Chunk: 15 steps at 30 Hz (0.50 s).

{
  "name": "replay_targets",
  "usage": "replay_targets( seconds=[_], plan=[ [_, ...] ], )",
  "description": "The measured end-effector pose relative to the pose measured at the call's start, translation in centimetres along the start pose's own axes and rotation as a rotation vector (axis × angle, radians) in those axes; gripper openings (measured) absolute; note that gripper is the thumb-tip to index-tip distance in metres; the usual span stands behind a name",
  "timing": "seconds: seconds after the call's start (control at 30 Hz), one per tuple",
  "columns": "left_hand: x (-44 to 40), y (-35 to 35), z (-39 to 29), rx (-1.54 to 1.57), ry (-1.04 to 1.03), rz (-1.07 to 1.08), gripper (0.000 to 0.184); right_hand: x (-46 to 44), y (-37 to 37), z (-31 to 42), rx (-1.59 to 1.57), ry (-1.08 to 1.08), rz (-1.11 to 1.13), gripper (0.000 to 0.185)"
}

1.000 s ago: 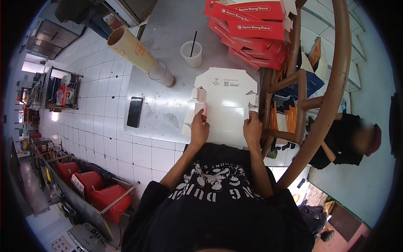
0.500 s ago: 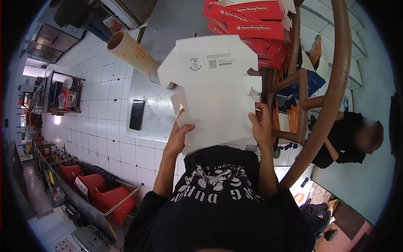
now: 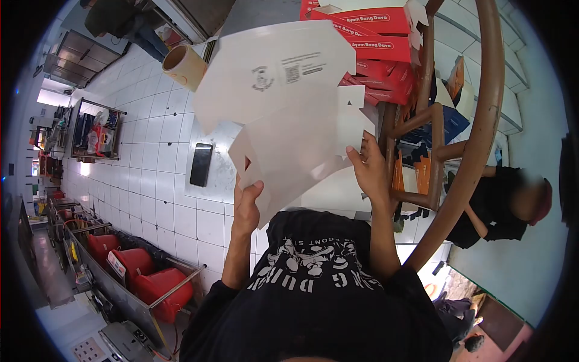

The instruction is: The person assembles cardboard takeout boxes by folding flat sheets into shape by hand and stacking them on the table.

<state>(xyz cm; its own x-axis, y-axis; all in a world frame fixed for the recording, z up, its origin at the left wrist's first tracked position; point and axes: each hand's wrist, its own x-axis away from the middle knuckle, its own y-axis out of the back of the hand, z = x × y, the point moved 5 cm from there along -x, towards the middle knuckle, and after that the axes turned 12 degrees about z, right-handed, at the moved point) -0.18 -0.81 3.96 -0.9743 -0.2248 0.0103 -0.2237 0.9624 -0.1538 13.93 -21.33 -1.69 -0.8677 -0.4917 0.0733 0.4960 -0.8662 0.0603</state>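
A white cardboard box blank (image 3: 289,114) with a printed logo and QR code is held up in front of me, tilted and slightly bent. My left hand (image 3: 246,204) grips its lower left edge, thumb on the near face. At the right edge, my right hand (image 3: 369,166) is closed on a side flap. Another white cardboard piece (image 3: 335,194) lies under the blank, close to my shirt. A black phone (image 3: 201,164) rests on the metal table (image 3: 226,148), left of the blank.
Red printed boxes (image 3: 380,45) are piled at the back right. A pale roll or tube (image 3: 184,67) stands at the back left. A brown metal frame (image 3: 476,133) runs along my right, with a person in black (image 3: 497,205) beyond it. Red containers (image 3: 160,289) sit lower left.
The blank has been raised and tilted, its far end moving up and left, covering more of the tube. Both hands have shifted up slightly. The white piece underneath now shows.
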Motion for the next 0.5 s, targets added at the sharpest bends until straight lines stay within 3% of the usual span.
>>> replay_targets(
  seconds=[0.1,0.23,0.3,0.5],
  plan=[
    [0.2,0.0,1.0,0.244,0.123,-0.046,0.070,0.1,-0.5,0.2,-0.101,-0.051,0.100,0.033],
    [0.0,1.0,2.0,0.257,0.179,-0.072,0.066,0.1,-0.7,0.2,-0.157,-0.139,0.260,0.035],
    [-0.3,0.5,1.3,0.005,0.236,-0.008,0.056,0.1,-0.4,-0.3,-0.154,-0.113,0.262,0.035],
    [-0.8,0.6,1.4,-0.022,0.121,-0.151,0.037,0.5,-0.3,1.4,-0.282,-0.140,0.332,0.027]
  ],
)
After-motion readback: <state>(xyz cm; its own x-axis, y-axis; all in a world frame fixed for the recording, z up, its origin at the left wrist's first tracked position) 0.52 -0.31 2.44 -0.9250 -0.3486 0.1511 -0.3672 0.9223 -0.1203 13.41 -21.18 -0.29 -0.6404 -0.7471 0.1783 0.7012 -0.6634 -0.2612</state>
